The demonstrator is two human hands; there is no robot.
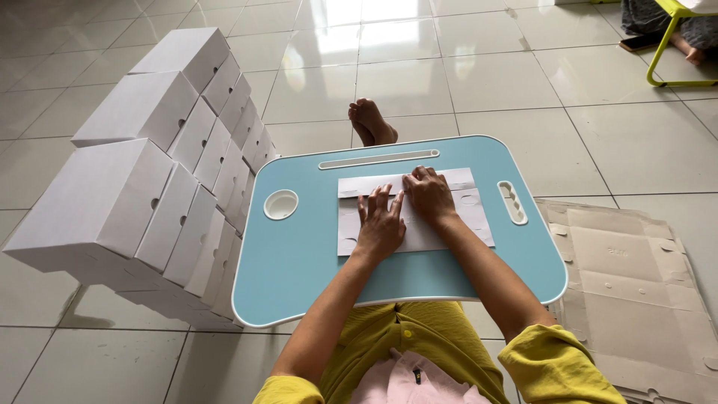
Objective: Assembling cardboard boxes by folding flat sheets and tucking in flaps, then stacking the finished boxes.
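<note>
Yellow trousers (419, 337) fill the bottom of my view, under the blue lap table (299, 262). Both my palms press flat, fingers spread, on a white flat box blank (464, 224) in the table's middle: left hand (380, 224) beside right hand (429, 196), gripping nothing. Folded white boxes (149, 172) are stacked to my left, brown flattened cardboard (636, 284) to my right

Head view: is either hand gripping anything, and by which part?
Nothing is gripped. The left hand and right hand press flat, palms down, on the middle of the white flat card blank lying on the blue lap table.
</note>
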